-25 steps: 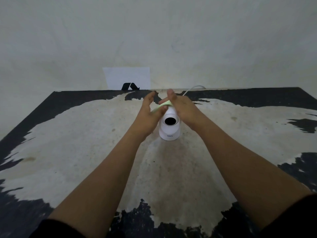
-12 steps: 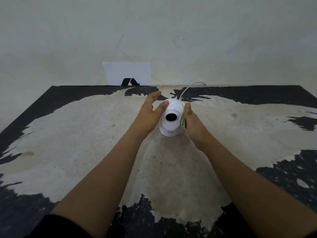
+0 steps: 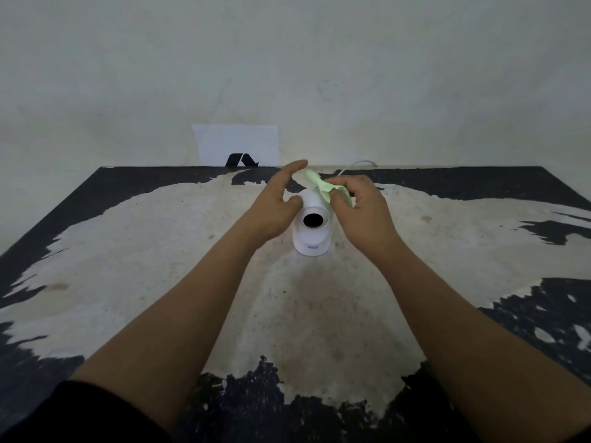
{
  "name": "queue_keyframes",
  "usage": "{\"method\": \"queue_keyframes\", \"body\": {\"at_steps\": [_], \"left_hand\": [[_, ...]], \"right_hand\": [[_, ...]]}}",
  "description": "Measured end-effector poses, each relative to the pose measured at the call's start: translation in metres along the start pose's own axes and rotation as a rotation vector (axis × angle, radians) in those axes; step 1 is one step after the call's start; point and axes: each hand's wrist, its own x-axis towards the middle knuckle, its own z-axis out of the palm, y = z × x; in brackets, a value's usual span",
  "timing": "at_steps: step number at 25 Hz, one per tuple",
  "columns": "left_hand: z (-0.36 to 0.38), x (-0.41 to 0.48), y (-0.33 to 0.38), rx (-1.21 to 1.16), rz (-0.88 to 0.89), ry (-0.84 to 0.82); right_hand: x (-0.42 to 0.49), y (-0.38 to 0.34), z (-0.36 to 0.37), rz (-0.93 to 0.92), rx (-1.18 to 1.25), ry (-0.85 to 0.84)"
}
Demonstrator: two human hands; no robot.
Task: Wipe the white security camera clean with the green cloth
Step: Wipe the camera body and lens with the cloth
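Note:
The white security camera (image 3: pixel 311 233) stands upright in the middle of the worn table, its round black lens facing me. My left hand (image 3: pixel 275 206) rests against the camera's left side, thumb on the white head and fingers spread apart above it. My right hand (image 3: pixel 361 212) is at the camera's upper right, pinching the pale green cloth (image 3: pixel 319 187). The cloth hangs as a crumpled strip over the top right of the camera head.
The table (image 3: pixel 160 251) is black with a large worn pale patch. A white cable (image 3: pixel 355 164) runs from behind the camera toward the wall. A white paper with a black mark (image 3: pixel 238 147) leans on the wall at the table's far edge.
My right hand has come up from low beside the camera's right side to its top right, and the green cloth now shows above the head. My left hand has stayed on the left side.

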Motion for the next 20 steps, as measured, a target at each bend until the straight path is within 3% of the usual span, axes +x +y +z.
{"method": "queue_keyframes", "body": {"at_steps": [4,6,9,12,15,18,20], "left_hand": [[-0.008,-0.004,0.017,0.042,0.083,-0.042],[-0.012,0.002,0.013,0.086,0.08,0.116],[-0.01,0.015,0.009,0.026,0.016,0.348],[-0.006,0.028,0.024,0.123,-0.013,0.449],[-0.003,0.037,0.03,0.276,0.023,0.291],[0.005,0.031,0.018,0.047,-0.087,0.023],[0.011,0.024,0.018,-0.08,-0.182,-0.03]], "right_hand": [[0.02,-0.02,-0.013,-0.108,-0.041,-0.151],[0.025,-0.024,-0.015,-0.11,0.004,-0.123],[0.02,-0.015,-0.007,0.026,0.082,0.065],[0.011,0.002,0.006,0.18,0.016,-0.005],[0.009,0.009,0.012,0.278,0.083,-0.046],[0.01,0.012,0.013,0.302,0.147,-0.048],[0.009,0.012,0.013,0.311,0.173,-0.056]]}}
